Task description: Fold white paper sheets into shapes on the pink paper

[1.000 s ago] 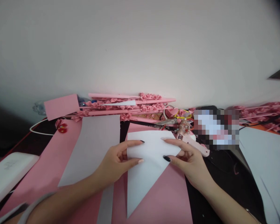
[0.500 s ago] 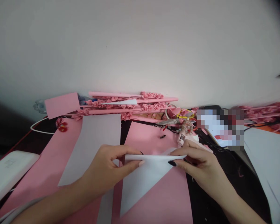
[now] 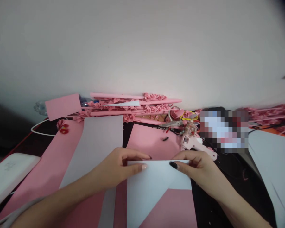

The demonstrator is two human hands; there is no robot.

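A white sheet of paper [image 3: 147, 183] with a slanting lower edge is held up by its top edge, in front of me. My left hand [image 3: 123, 163] pinches that edge near its left end, thumb on the near face and fingers behind. Near the right end, my right hand [image 3: 197, 163] pinches it the same way, its dark-nailed thumb on the near side. Under the white paper lies a pink sheet [image 3: 173, 210]. Just beyond my right hand rests a pale glue gun [image 3: 197, 145].
Pink paper flower stems [image 3: 133, 110] lie along the wall. White paper [image 3: 99, 136] overlaps pink paper [image 3: 42, 171] on the left, beside a white device [image 3: 16, 171]. A blurred-out phone [image 3: 223, 133] and more white paper [image 3: 273, 161] are on the right.
The white paper has tilted so that more of its near face shows, with a wider part on the right. Both hands still grip its top edge; the right has shifted slightly.
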